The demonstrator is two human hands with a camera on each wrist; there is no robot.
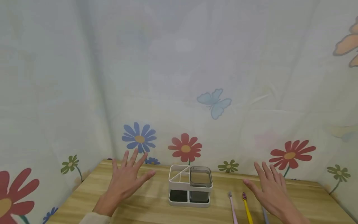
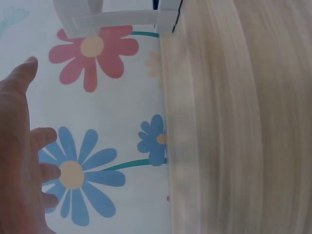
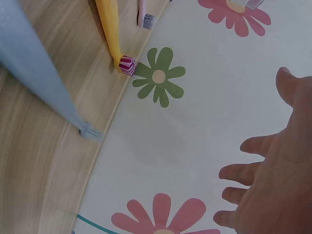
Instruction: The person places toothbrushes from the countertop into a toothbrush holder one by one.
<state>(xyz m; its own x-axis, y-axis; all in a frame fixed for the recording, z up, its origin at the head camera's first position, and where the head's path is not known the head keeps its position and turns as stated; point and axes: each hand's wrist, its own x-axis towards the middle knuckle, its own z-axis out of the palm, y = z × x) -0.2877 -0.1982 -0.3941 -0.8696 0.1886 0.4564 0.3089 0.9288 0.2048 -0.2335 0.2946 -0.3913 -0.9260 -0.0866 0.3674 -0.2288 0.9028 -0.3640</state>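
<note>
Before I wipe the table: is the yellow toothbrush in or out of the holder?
Out: the yellow toothbrush lies on the table, apart from the holder.

Room to pass left, right and in front; cloth shuts off the back.
Round the white holder (image 1: 179, 186), bare table (image 1: 148, 207) gives lanes at 6 and 9 o'clock, and one at 3 o'clock toward the right hand (image 1: 269, 193). At 4 o'clock the pink toothbrush (image 1: 233, 208), yellow toothbrush (image 1: 247, 210) and blue toothbrush (image 1: 265, 215) are in the way, with narrow gaps between. At 12 o'clock the flowered cloth (image 1: 179, 77) blocks the way; dividers cramp the holder's left top.
</note>
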